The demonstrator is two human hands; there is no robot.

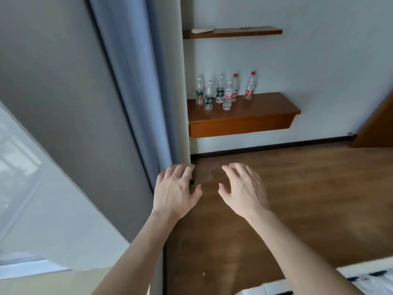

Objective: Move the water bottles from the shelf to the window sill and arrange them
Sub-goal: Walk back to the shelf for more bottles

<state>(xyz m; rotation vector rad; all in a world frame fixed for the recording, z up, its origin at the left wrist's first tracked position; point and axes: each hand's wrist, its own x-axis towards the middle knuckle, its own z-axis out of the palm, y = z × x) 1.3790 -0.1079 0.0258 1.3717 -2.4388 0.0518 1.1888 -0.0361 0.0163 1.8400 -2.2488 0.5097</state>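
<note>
Several clear water bottles stand upright on the lower wooden shelf (pixel 265 116) on the far wall. Three with white caps and green labels (pixel 208 95) stand at the left. A short clear one (pixel 227 96) is in front, and two red-capped ones (pixel 250 86) stand further right. Both my hands are stretched out in front of me, well short of the shelf. My left hand (pixel 176 188) is empty with spread fingers, near the curtain's lower edge. My right hand (pixel 244 186) is empty too, its fingers loosely bent. At the lower left lies the pale window sill (pixel 42 282).
A blue-grey curtain (pixel 131 81) hangs at the left beside a white wall corner (pixel 185 103). An upper wooden shelf (pixel 234 33) carries flat items. The floor (pixel 276 199) is brown wood. A wooden door edge (pixel 376 124) shows at the right, and white bedding (pixel 319 284) at the bottom right.
</note>
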